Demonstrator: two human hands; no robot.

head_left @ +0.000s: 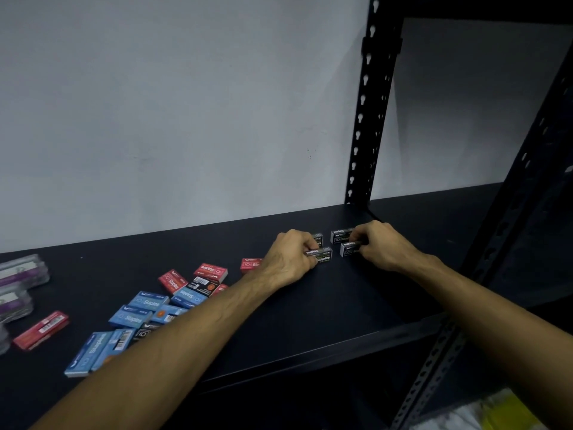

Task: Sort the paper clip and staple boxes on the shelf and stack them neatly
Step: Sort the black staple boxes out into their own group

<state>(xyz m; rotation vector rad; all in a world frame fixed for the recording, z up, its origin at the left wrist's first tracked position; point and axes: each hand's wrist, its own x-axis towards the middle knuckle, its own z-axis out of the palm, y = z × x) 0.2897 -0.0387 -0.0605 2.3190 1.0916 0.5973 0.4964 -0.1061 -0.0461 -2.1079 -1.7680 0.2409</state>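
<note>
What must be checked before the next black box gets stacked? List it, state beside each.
1. Left hand grips a black staple box: ok.
2. Right hand grips another black box: ok.
3. Black boxes grouped apart from the red boxes and blue boxes: ok.
4. Black boxes stacked: not ok, side by side.
5. Edges aligned: cannot tell, hands cover them.
6. Bare shelf beside them: ok.

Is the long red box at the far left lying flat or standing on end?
Lying flat: the long red box rests lengthwise on the shelf, barcode face up.
</note>
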